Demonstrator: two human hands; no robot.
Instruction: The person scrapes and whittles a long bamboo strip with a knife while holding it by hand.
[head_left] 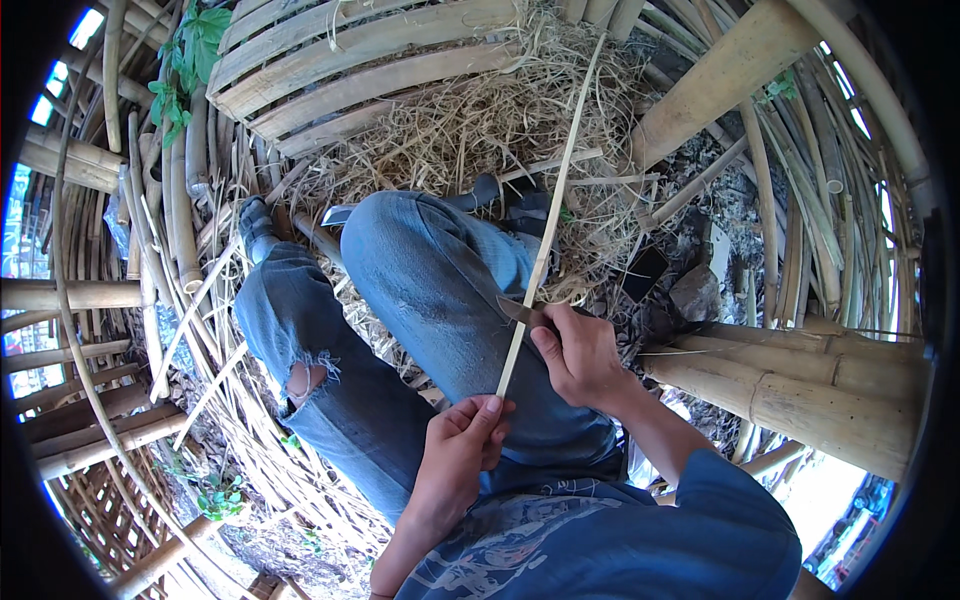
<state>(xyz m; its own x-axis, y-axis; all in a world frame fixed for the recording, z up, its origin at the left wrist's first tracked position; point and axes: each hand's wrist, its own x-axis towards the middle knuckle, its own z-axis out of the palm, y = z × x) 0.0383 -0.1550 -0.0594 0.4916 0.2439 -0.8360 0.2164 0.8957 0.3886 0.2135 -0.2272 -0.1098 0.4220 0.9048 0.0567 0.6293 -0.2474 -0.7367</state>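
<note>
A long, thin bamboo strip runs from my lap up over the pile of shavings. My left hand pinches its near end between thumb and fingers, in front of my shirt. My right hand is closed round a knife, whose handle is mostly hidden in the fist. The short, dark knife blade points left and lies across the strip, above my bent knee. Whether the edge bites into the strip cannot be made out. The strip passes over the thigh of my blue jeans.
Curled bamboo shavings cover the ground ahead. A slatted bamboo panel lies at the far left. Thick bamboo poles stick in from the right, and another pole slants at the upper right. Loose strips lie along the left.
</note>
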